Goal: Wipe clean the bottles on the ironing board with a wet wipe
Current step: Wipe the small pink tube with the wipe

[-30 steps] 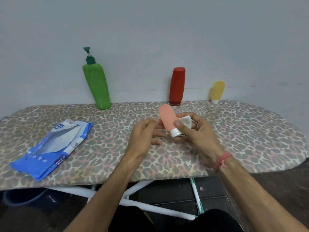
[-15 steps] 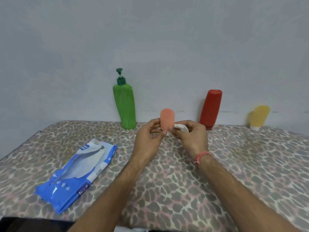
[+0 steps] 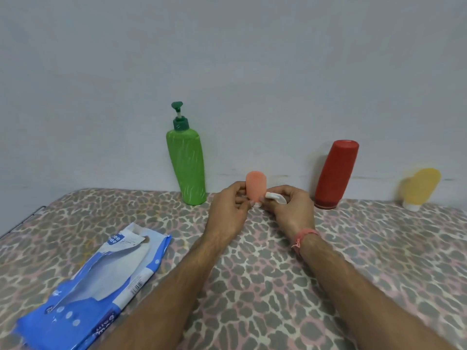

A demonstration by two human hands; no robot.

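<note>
Left hand (image 3: 228, 207) w/ fingers curled pinches the small salmon-pink soft squeeze bottle (image 3: 255, 186), held cap-down just above the leopard-print ironing board (image 3: 353, 248), right hand (image 3: 290, 207) grips a crumpled white wet wipe (image 3: 274, 197) touching the bottle's lower right side, w/ blue wipes pack (image 3: 101, 281) near left.
</note>
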